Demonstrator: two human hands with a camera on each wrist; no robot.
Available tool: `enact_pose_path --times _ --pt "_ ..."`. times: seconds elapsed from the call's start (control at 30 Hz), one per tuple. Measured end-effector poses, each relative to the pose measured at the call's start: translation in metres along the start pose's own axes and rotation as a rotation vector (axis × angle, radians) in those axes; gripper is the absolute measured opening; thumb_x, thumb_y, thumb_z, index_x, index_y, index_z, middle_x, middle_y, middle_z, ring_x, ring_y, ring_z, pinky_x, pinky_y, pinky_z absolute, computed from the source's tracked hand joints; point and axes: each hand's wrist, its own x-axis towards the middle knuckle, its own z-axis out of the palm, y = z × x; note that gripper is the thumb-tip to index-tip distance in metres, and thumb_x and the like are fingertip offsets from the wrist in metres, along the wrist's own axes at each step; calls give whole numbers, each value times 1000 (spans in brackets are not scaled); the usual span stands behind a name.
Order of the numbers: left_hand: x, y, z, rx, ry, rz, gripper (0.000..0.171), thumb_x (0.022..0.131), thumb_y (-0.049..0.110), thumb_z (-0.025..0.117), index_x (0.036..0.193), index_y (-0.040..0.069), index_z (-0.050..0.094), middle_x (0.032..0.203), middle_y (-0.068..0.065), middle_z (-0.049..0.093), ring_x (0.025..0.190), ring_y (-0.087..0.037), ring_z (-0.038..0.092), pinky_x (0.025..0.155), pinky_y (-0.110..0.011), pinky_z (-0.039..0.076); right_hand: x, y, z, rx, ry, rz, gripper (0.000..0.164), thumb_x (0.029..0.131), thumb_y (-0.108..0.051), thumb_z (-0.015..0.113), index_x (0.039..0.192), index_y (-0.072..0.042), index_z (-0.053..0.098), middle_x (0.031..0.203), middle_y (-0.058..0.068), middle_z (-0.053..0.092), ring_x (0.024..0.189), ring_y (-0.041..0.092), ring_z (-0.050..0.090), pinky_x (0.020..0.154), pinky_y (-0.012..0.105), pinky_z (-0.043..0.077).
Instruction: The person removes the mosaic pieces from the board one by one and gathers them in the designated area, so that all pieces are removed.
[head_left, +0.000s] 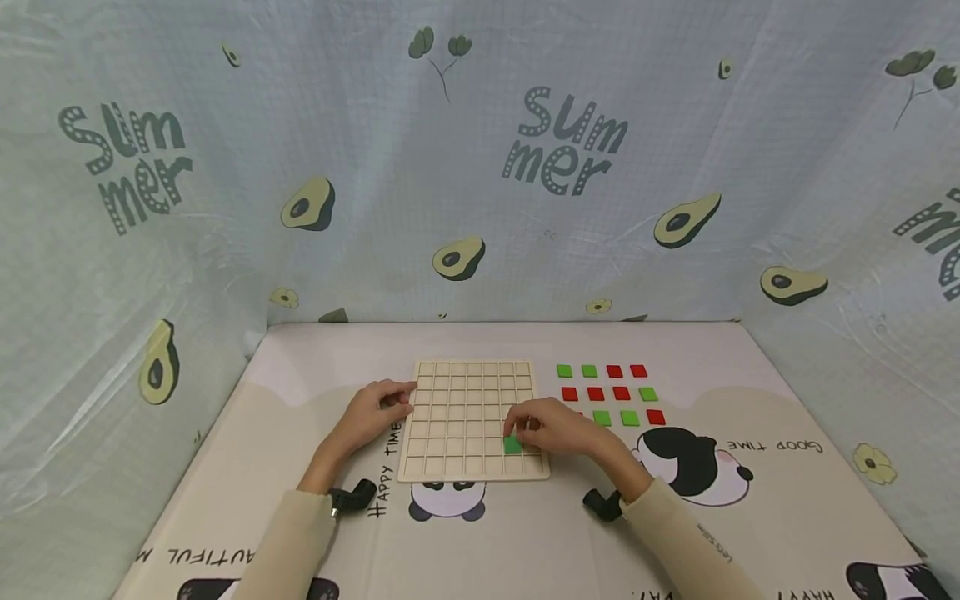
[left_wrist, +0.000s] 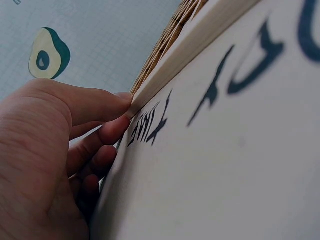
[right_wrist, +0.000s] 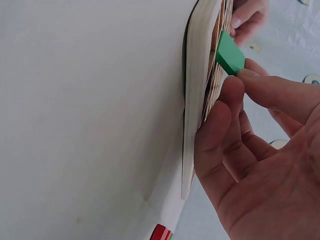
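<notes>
A pale wooden grid board (head_left: 453,423) lies on the table, divided into small square cells. At its left edge is my left hand (head_left: 372,414), thumb and fingers bent; in the left wrist view the fingertips (left_wrist: 120,102) hold the board's rim (left_wrist: 175,65). My right hand (head_left: 555,425) reaches over the board's lower right part and pinches a green square tile (head_left: 513,445). In the right wrist view this tile (right_wrist: 230,54) stands tilted, one edge at the grid's ridges, with the thumb and a finger on its other end.
Right of the board, red tiles (head_left: 596,393) and green tiles (head_left: 630,417) lie in loose rows; my right hand partly hides one red tile. A printed cloth with panda figures (head_left: 693,467) covers the table. Avocado-print curtains (head_left: 480,167) stand behind and at both sides.
</notes>
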Motion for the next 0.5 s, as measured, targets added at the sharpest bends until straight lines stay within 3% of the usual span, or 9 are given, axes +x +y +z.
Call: enact_pose_path --times 0.27,0.5 --pt "-1 1 -1 8 6 12 42 93 15 73 134 5 69 98 -2 67 89 -16 55 82 -29 46 -7 0 -8 50 10 37 19 100 -8 61 103 -21 74 91 -5 67 79 10 56 70 25 49" --pt "-1 2 -2 3 -2 7 43 94 16 73 135 5 68 100 -2 67 90 -16 56 83 -29 47 -25 7 -30 98 63 58 16 99 -6 61 106 -14 73 93 7 67 73 15 60 65 26 52"
